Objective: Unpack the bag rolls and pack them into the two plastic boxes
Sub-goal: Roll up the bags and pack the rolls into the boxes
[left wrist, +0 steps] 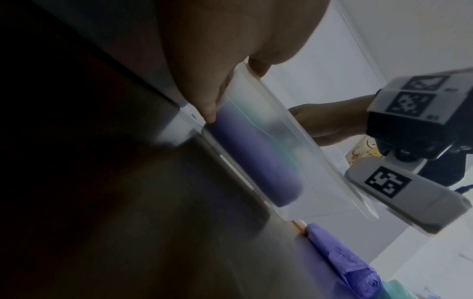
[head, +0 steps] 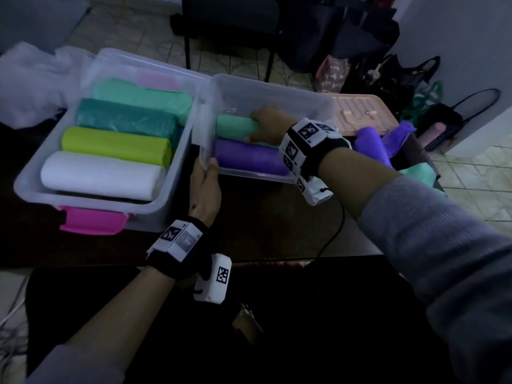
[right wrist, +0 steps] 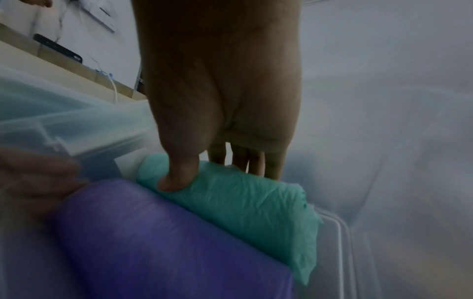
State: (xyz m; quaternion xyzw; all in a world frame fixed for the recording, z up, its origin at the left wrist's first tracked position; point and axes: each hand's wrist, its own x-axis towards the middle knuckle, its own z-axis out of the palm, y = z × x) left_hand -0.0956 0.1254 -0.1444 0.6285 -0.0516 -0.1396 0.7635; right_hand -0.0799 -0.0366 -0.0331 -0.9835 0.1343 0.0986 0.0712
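- Gripping the mint-green roll [right wrist: 230,200], the right hand [head: 267,124] has its thumb pressed on the near side of the roll and its fingers curled over the far side, inside the smaller clear box [head: 277,95].
- Beside that roll, touching it on the near side, lies a purple roll [head: 249,159] along the box's front wall; the wrist view shows both as softly crinkled plastic cylinders.
- Holding the near left corner of the same box, the left hand [head: 206,187] has its thumb over the rim and its fingers on the outer wall, as the left wrist view shows.
- Just left, the larger clear box [head: 91,202] with a pink latch [head: 91,220] holds white [head: 99,176], lime [head: 116,145], dark teal [head: 127,117] and pale green [head: 144,97] rolls laid side by side; something pink behind them is too blurred to name.
- To the right of the smaller box, loose purple bags [head: 379,139] and a bit of mint plastic [head: 415,173] lie on the dark table [head: 263,223], partly hidden by the right forearm.
- A peach lid [head: 357,112] sits behind them.
- Dim light and motion blur smear the box walls in both wrist views.
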